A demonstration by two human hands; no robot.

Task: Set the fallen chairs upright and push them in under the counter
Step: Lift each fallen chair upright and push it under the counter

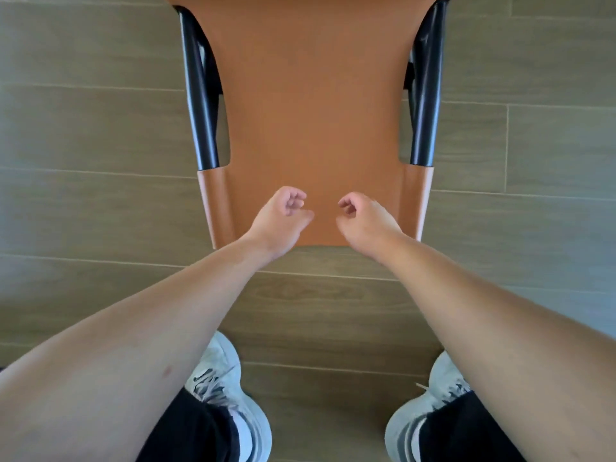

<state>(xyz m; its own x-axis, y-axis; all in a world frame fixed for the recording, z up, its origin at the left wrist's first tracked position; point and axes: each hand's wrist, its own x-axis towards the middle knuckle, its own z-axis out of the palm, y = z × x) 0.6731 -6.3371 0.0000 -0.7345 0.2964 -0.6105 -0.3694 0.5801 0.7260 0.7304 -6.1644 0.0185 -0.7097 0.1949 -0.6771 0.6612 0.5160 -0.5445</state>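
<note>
Below us at twelve o'clock lies the tan chair [310,121], black frame tubes [200,105] along its sides, on the wood floor [83,128]. Our left hand [280,218] and right hand [365,218] hang over its near edge, fingers loosely curled, holding nothing. Grey shoes [233,395] stand at six o'clock.

L hand [281,216] & R hand [365,218], fingers curled, empty, over tan chair [313,111] back.
</note>
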